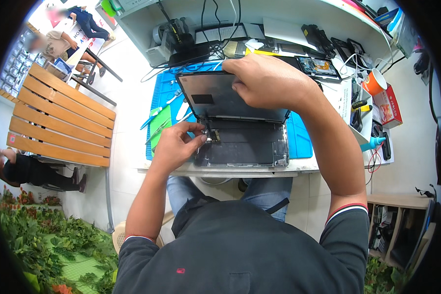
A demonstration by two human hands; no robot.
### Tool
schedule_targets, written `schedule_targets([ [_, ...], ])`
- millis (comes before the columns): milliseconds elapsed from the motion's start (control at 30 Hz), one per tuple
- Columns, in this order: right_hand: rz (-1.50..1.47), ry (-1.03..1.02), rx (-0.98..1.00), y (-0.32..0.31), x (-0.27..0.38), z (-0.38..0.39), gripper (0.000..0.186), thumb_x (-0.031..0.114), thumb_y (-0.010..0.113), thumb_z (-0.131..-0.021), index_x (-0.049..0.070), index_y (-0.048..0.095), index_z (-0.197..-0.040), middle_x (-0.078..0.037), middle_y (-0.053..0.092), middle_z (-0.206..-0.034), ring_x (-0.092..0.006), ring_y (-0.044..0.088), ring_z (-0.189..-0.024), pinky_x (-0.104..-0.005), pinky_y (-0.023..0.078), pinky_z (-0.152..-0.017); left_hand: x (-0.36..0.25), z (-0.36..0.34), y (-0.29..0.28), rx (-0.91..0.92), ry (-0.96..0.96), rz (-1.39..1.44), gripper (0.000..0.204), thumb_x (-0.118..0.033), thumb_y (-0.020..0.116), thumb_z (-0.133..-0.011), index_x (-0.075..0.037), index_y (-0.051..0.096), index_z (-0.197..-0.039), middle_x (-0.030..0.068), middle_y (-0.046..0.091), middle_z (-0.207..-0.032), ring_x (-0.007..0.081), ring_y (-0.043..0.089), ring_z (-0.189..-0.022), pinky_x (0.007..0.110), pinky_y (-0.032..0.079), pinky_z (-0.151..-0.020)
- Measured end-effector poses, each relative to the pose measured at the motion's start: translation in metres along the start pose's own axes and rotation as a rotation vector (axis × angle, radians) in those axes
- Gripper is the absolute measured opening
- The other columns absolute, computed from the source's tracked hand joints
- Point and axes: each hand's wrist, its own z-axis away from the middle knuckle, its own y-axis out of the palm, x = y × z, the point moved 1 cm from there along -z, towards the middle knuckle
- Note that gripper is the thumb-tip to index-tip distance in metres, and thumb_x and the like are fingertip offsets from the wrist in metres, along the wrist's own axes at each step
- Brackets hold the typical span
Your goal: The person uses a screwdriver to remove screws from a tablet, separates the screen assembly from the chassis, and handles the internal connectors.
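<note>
Work piece: I am seeing a flat tablet-like device body [245, 147] lying at the near edge of the desk, its dark inside facing up, with a dark panel [210, 98] standing tilted up along its far side.
Right hand: The person's right hand [262, 81] is reaching over from the right and gripping the panel's top edge, the thumb pressing on its near face and the fingers curling over the top.
Left hand: The left hand [179, 142] is hovering low at the body's left side, thumb and forefinger almost meeting beside a small gold-coloured part [214, 135]; I cannot tell whether they are pinching anything.
Mat: A blue work mat [300, 139] is lying under the body, and a green pad [163, 116] with slim tools on it is resting to the left.
Back of desk: Cables are tangling among dark gadgets, and another uncovered device [319, 67] is lying beyond the right forearm.
Right side: An orange cup [374, 82] is standing near a red-and-white box [390, 108].
Room: A slatted wooden bench [63, 120] is standing at left, leafy greenery [29, 240] spreading below it.
</note>
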Motion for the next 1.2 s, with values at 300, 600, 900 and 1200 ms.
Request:
schedule_targets([
  [300,0.003,0.003,0.011,-0.003,0.005,0.000,0.030,0.001,0.062,-0.086,-0.005,0.073,-0.112,-0.030,0.078,-0.101,-0.0472,0.077,-0.101,-0.0537,0.062,-0.090,-0.008,-0.019,0.012,0.137,-0.301,0.057,0.034,-0.030,0.088,-0.093,0.004,0.083,-0.094,0.0038,0.069,-0.066,0.0101,0.060,-0.058,0.030,0.047,-0.058],
  [600,-0.011,0.054,0.089,-0.010,0.014,0.002,0.034,0.001,0.065,-0.084,-0.003,0.074,-0.117,-0.027,0.079,-0.111,-0.0447,0.076,-0.109,-0.0525,0.061,-0.096,0.008,-0.037,-0.014,0.242,-0.359,0.250,0.027,-0.023,0.091,-0.093,-0.002,0.077,-0.085,-0.0060,0.057,-0.064,0.0046,0.044,-0.052,0.026,0.029,-0.049],
  [900,0.005,0.026,0.055,-0.009,0.014,0.004,0.032,0.001,0.066,-0.083,-0.003,0.074,-0.114,-0.026,0.079,-0.105,-0.0437,0.077,-0.107,-0.0531,0.062,-0.095,0.012,-0.048,-0.008,0.339,-0.347,0.071,0.028,-0.027,0.092,-0.090,-0.001,0.082,-0.084,-0.0028,0.063,-0.067,0.0070,0.049,-0.058,0.029,0.037,-0.054],
  [1200,0.007,0.024,0.038,-0.007,0.013,0.005,0.030,0.002,0.067,-0.083,-0.003,0.073,-0.112,-0.026,0.079,-0.101,-0.0441,0.077,-0.105,-0.0539,0.062,-0.094,0.009,-0.049,-0.004,0.305,-0.347,0.029,0.031,-0.028,0.093,-0.088,0.002,0.083,-0.089,0.0016,0.069,-0.070,0.0091,0.055,-0.061,0.031,0.044,-0.057],
])
